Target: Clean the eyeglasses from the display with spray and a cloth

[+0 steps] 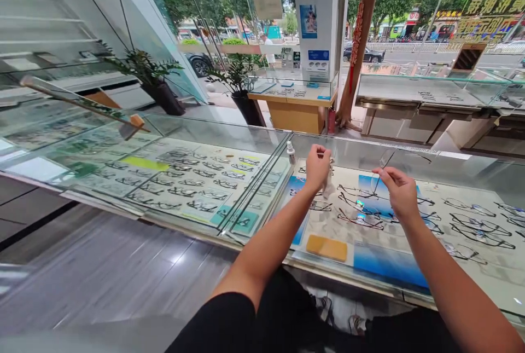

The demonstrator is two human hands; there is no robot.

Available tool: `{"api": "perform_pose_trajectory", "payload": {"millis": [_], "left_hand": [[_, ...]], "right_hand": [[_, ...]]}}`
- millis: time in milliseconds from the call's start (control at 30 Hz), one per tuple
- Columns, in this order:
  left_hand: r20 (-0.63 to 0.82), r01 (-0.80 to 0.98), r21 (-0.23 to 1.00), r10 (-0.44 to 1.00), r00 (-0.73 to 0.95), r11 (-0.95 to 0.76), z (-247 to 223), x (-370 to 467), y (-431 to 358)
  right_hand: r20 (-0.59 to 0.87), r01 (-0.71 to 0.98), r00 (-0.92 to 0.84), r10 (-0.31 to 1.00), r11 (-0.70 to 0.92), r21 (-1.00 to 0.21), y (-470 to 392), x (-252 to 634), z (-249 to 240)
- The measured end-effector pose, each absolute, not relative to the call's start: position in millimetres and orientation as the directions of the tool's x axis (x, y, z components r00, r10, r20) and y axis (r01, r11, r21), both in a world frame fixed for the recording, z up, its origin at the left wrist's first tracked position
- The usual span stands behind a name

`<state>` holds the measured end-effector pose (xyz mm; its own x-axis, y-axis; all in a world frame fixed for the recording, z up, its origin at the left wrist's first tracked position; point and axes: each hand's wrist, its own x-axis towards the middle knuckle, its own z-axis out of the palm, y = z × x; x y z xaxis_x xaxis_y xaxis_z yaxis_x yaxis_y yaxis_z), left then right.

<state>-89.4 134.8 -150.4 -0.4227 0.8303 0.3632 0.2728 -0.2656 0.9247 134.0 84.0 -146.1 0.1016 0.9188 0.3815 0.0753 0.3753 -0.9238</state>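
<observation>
My right hand pinches a pair of thin-framed eyeglasses above the glass display case. One dark temple points down past the fingers and a clear lens shows above them. Farther left, my left hand is closed on a pale, thin cloth that hangs below the fingers, partly hidden by them. Just left of that hand, a small white spray bottle stands upright on the glass. Several eyeglasses lie in rows beneath both hands, and a yellow-brown pad lies near the front edge.
Another glass case with rows of frames continues to the left. A handheld mirror-like panel stands on it, blurred. Potted plants, a wooden-based display and more cases are beyond the counter, before the street windows.
</observation>
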Motion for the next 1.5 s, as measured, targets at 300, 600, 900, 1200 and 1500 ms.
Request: {"api": "perform_pose_trajectory", "payload": {"millis": [300,600,900,1200,1500], "left_hand": [[0.376,0.338,0.915,0.772,-0.513,-0.220,-144,-126,150],[0.352,0.445,0.896,0.620,-0.702,-0.005,-138,-152,155],[0.060,0.400,0.859,0.712,-0.699,0.320,-154,-176,160],[0.143,0.269,0.963,0.797,-0.587,0.026,-133,-172,161],[0.148,-0.184,0.975,0.984,0.101,-0.128,-113,-102,114]], "right_hand": [[0.394,0.065,0.121,0.911,0.389,-0.919,88,137,-147],[0.383,0.077,0.127,0.915,0.376,-0.924,85,134,-142],[0.379,0.070,0.137,0.915,0.372,-0.925,88,136,-144],[0.382,0.059,0.161,0.910,0.378,-0.924,88,136,-142],[0.370,0.032,0.062,0.927,0.369,-0.929,79,131,-138]]}}
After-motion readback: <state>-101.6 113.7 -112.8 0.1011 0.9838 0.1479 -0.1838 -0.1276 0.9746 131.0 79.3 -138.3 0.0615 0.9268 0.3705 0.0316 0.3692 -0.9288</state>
